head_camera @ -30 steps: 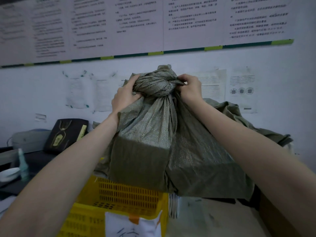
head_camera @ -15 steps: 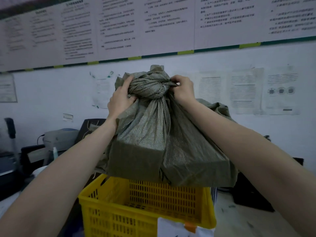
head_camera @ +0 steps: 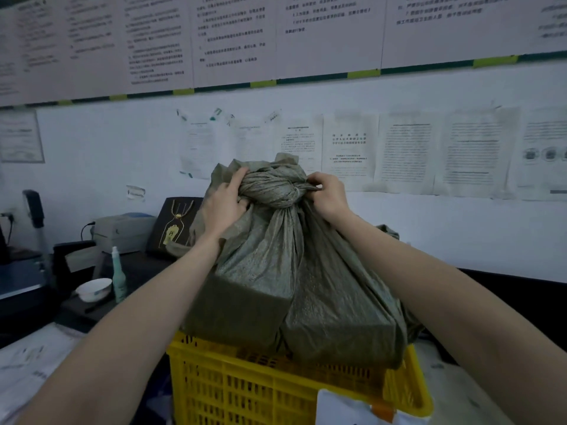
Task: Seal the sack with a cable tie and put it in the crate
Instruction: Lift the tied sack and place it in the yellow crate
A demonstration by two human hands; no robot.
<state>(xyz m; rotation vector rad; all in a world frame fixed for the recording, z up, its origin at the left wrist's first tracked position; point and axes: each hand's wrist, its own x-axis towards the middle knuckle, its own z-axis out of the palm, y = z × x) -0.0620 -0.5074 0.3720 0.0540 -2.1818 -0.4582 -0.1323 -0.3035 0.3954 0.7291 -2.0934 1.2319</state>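
Note:
A grey-green woven sack [head_camera: 294, 289] with a boxy load inside fills the middle of the view. Its neck is bunched into a tight knot-like bundle [head_camera: 271, 187] at the top. My left hand [head_camera: 222, 207] grips the left side of that bundle, and my right hand [head_camera: 328, 194] grips its right side. The sack's bottom sits in the opening of a yellow slotted plastic crate [head_camera: 245, 391], with its right corner hanging over the crate's rim. I cannot make out a cable tie among the folds.
A white label [head_camera: 346, 409] is stuck on the crate's front. To the left, a dark desk holds a white bowl [head_camera: 93, 289], a small green bottle [head_camera: 118, 279], a grey printer [head_camera: 122, 231] and a black gift bag [head_camera: 175, 223]. Papers cover the wall behind.
Both hands have lowered the sack from above the crate until its bottom rests in the crate's opening. The view has shifted, so the crate now appears centred below the sack.

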